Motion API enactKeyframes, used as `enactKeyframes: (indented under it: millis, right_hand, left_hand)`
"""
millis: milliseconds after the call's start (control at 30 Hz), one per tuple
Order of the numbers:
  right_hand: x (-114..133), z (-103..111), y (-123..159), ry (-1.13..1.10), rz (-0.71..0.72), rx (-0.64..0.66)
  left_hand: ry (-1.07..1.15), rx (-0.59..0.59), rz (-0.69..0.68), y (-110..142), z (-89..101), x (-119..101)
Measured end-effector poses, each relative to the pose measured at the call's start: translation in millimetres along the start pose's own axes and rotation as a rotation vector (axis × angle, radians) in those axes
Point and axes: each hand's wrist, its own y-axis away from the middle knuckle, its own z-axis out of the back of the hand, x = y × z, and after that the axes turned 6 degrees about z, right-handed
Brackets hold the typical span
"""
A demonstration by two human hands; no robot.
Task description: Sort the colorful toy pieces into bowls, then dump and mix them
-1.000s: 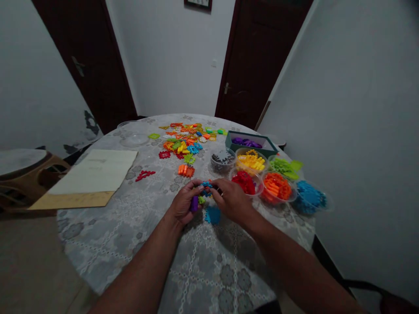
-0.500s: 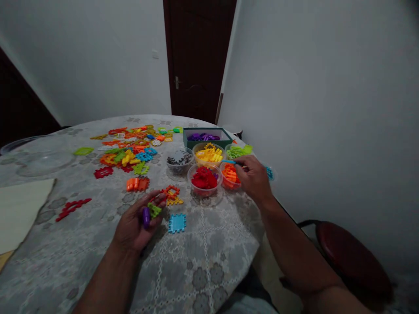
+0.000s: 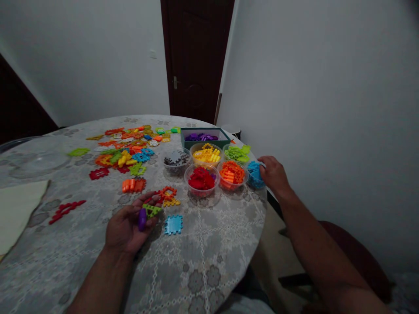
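My left hand [image 3: 132, 224] is half curled, palm up, above the table. It holds a purple piece [image 3: 142, 219] and a lime-green triangular notched building piece [image 3: 152, 211]. Just right of it, a light blue square building piece [image 3: 173, 224] lies flat. Orange [image 3: 169, 192] and yellow [image 3: 172, 203] notched pieces lie beyond its fingertips. At the far right, my right hand [image 3: 275, 174] is at the bowl of blue pieces [image 3: 255, 176]. Its fingers are pinched on a blue piece, whose outline merges with those in the bowl.
Clear bowls hold red [image 3: 202, 179], orange [image 3: 233, 174], yellow [image 3: 206, 154], green [image 3: 237, 153] and grey [image 3: 176, 158] pieces. Behind them stands a green box [image 3: 206, 143] with purple pieces. Mixed pieces [image 3: 127, 152] are heaped at the back left. A dark red stool [image 3: 353, 253] stands at right.
My right hand has moved right and toward me with the blue piece, from above the orange bowl to the blue bowl. My left hand still holds its purple and green pieces.
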Motion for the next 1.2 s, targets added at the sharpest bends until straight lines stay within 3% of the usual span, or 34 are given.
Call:
enactKeyframes:
  millis: [167, 267, 333, 533, 667, 833, 1000, 1200]
  right_hand:
    - [25.2, 14.3, -1.6, -0.036, -0.026, -0.086]
    - [70.7, 27.5, 1.0, -0.139, -0.029, -0.190]
    - [112.7, 33.7, 5.5, -0.283, 0.038, -0.193]
    - [248.6, 32.8, 22.5, -0.778, 0.367, 0.195]
    - [306.9, 18.8, 23.2, -0.836, 0.436, 0.438]
    - [336.8, 3.4, 18.4, -0.784, 0.354, 0.595]
    - [344.0, -9.1, 18.2, -0.888, 0.239, 0.533]
    - [335.5, -4.9, 10.5, -0.898, 0.261, 0.556]
  left_hand:
    - [0.003, 0.009, -0.003, -0.6, -0.8, 1.5]
    - [0.015, 0.027, 0.017, 0.8, -3.2, 4.9]
    - [0.020, 0.047, 0.036, 0.8, -4.2, 7.1]
    - [0.044, 0.077, 0.006, -2.0, -1.5, 11.9]
    - [0.049, 0.090, -0.041, -2.5, -0.1, 16.5]
    - [0.054, 0.044, -0.118, -5.8, -1.0, 20.7]
    - [0.086, 0.045, -0.165, -8.1, -0.8, 20.5]
    - [0.046, 0.078, -0.194, -2.8, -4.6, 20.3]
